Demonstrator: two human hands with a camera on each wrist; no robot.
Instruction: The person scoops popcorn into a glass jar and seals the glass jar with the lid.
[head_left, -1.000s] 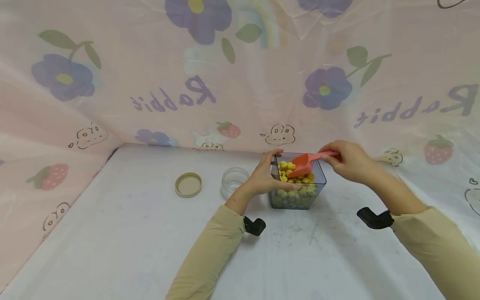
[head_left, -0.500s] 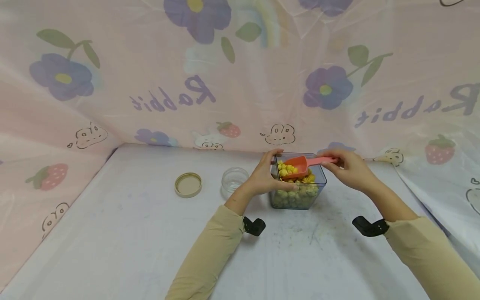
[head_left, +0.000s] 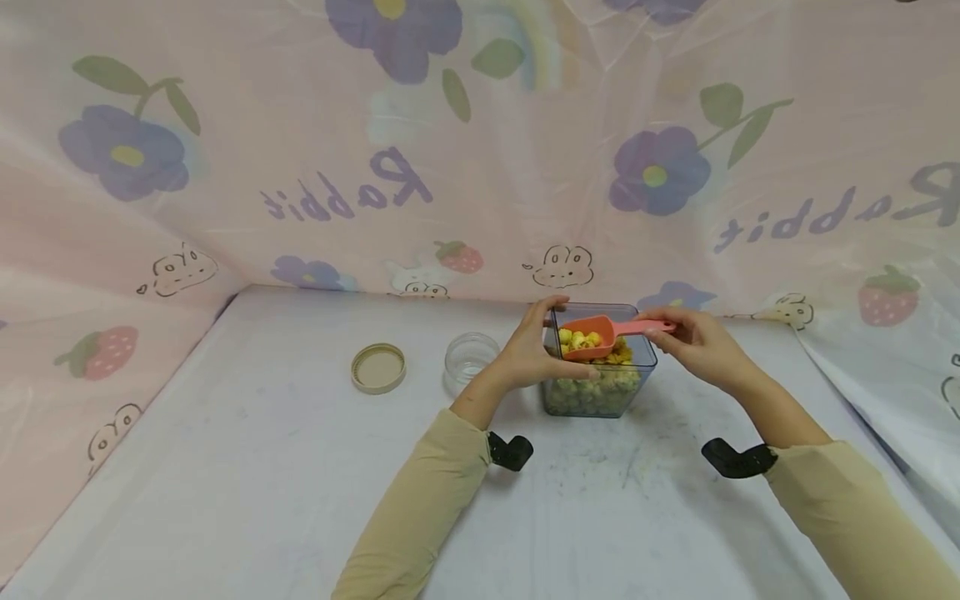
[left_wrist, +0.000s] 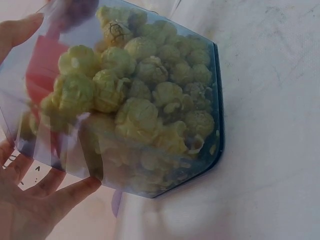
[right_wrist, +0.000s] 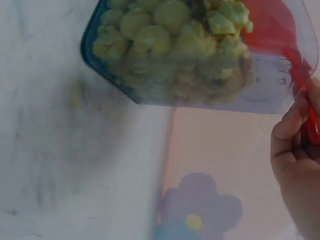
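A clear bluish square container (head_left: 637, 379) holds yellow popcorn (left_wrist: 150, 95) and stands on the white table. My left hand (head_left: 528, 350) grips its left side, thumb along the front wall and fingers round the back corner. The handle of a red-orange scoop (head_left: 600, 325) is pinched in my right hand (head_left: 697, 342), just off the container's right rim. Several popcorn pieces (head_left: 579, 340) lie in the scoop's bowl, which sits nearly level inside the container's opening. Through the wall in the right wrist view, the scoop's red bowl (right_wrist: 272, 25) shows above the popcorn heap.
Left of the container stands a small clear round jar (head_left: 468, 358), partly behind my left hand. Further left lies a beige round lid (head_left: 378, 368), inner side up. A printed pink curtain (head_left: 480, 167) hangs right behind the table (head_left: 262, 467).
My right hand has lowered a little and turned the scoop from steeply tipped into the popcorn to nearly level, its bowl now loaded. The left hand keeps its grip on the container.
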